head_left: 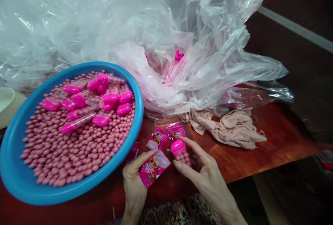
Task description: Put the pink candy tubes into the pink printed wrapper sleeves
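Between the thumb and fingers of my left hand [136, 174] is a small pink printed packet [154, 169] with a clear, shiny upper edge. My right hand [205, 169] grips a capsule [179, 148] with a bright pink cap and a clear body full of pink balls. Its thumb and index finger lie on either side of the capsule, close to the packet but apart from it. Just beyond my hands, more pink printed packets [158, 137] lie on the reddish-brown table [281, 148].
A blue basin [139, 103] on the left holds many pink balls [85, 152] and several pink-capped capsules [110, 98]. Crumpled clear plastic [208, 69] fills the back, with pink pieces inside. A beige cloth [239, 128] lies at right. A pale container [7, 105] stands at far left.
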`<state>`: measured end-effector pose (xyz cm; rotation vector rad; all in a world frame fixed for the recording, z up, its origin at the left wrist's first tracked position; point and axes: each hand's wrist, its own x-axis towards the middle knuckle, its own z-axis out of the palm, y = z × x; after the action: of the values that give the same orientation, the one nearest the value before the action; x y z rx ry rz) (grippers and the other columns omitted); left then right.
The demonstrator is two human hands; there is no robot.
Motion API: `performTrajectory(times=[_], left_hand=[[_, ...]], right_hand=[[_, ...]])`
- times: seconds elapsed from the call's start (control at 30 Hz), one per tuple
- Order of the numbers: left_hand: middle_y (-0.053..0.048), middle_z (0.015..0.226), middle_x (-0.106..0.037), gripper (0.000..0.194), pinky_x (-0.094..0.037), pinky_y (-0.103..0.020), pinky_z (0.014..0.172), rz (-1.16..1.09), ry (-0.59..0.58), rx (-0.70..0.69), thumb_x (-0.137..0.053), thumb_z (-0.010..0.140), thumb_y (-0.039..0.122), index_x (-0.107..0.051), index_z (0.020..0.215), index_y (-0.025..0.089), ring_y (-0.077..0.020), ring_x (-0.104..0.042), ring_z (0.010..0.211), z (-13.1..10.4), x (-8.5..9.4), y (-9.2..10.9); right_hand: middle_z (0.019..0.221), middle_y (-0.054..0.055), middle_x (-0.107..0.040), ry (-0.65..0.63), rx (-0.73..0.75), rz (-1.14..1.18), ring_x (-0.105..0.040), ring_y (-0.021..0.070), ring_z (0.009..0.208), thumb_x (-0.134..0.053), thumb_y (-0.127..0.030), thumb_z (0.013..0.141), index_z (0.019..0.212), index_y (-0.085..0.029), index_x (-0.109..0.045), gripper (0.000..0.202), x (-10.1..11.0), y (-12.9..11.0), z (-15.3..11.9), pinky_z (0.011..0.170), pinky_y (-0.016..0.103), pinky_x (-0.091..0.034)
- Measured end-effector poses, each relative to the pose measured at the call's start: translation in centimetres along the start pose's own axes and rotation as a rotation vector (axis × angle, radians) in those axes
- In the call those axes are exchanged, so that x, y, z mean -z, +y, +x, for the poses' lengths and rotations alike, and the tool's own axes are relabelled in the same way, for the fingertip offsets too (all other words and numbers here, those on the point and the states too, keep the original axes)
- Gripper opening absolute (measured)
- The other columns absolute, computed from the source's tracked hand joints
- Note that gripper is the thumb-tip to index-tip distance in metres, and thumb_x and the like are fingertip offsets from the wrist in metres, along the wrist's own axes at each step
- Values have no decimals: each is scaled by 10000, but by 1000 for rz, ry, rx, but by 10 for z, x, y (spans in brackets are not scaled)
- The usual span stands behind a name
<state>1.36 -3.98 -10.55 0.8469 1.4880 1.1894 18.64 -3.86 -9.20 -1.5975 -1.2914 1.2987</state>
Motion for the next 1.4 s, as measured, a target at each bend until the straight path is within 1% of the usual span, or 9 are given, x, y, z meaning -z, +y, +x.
performTrajectory(times=[0.07, 0.23, 0.4, 0.57, 0.83, 1.07, 1.2, 1.3, 1.4], left_hand=[[53, 778, -784, 370, -523, -138, 653, 80, -84, -79, -740, 606, 69, -772, 835, 358, -129, -706, 670, 2, 0, 4], [41, 728, -781, 403, -493, -109, 623, 186, -171, -190, -738, 573, 33, -777, 827, 344, -114, -690, 606, 4, 0, 16], [-1, 715, -781, 330, -494, -135, 563, 79, -277, -46, -748, 564, 62, -790, 786, 301, -128, -671, 549, 4, -3, 23], [6, 673, -773, 315, -502, -148, 559, 22, -316, 112, -757, 549, 45, -792, 744, 291, -136, -678, 563, 2, -6, 20], [6, 595, -743, 256, -466, -136, 521, -49, -336, 189, -733, 528, 41, -790, 664, 250, -108, -622, 524, 3, -7, 19], [-7, 546, -706, 197, -438, -185, 501, -65, -329, 178, -730, 572, 84, -793, 665, 246, -117, -563, 492, -4, -11, 15], [-5, 543, -699, 198, -426, -186, 497, -63, -310, 159, -729, 563, 87, -794, 671, 239, -117, -562, 492, -3, -12, 16], [-8, 541, -702, 189, -423, -178, 493, -50, -305, 155, -741, 549, 79, -794, 657, 225, -112, -565, 487, 1, -12, 20], [-6, 555, -717, 202, -440, -173, 502, -56, -302, 167, -753, 534, 70, -793, 658, 225, -116, -586, 499, 4, -12, 22]], right_hand=[[1170, 61, -629, -62, -3, 72, -601, 234, 1064, -649, -302, 822, 1264, -270, -545, 456, 5, -4, -2, 944, 405, -468], [1327, 19, -542, -192, -7, 91, -467, 256, 1238, -669, -305, 803, 1267, -359, -556, 481, 11, -6, -4, 1066, 476, -323], [1398, 3, -488, -386, -98, -8, -417, 276, 1284, -646, -399, 824, 1316, -398, -503, 513, 28, -4, -8, 1085, 498, -286], [1446, -38, -441, -535, -177, -78, -295, 281, 1366, -591, -514, 834, 1326, -458, -456, 514, 46, -9, -9, 1119, 535, -178], [1453, -30, -435, -631, -210, -149, -262, 291, 1381, -536, -536, 862, 1332, -446, -453, 486, 53, -13, -6, 1113, 567, -160], [1292, 29, -581, -556, -112, -71, -493, 289, 1209, -627, -446, 828, 1257, -411, -566, 435, 58, -3, -8, 1037, 484, -353], [1248, 39, -601, -528, -95, -1, -539, 269, 1145, -669, -375, 810, 1250, -361, -584, 448, 55, -6, -6, 990, 432, -400], [994, 10, -646, -560, -207, 245, -609, 169, 882, -698, -317, 795, 1127, -284, -610, 345, 47, -10, -1, 761, 276, -488], [763, -49, -583, -538, -294, 435, -528, 70, 652, -736, -257, 758, 921, -220, -616, 206, 41, -12, 3, 580, 155, -416]])
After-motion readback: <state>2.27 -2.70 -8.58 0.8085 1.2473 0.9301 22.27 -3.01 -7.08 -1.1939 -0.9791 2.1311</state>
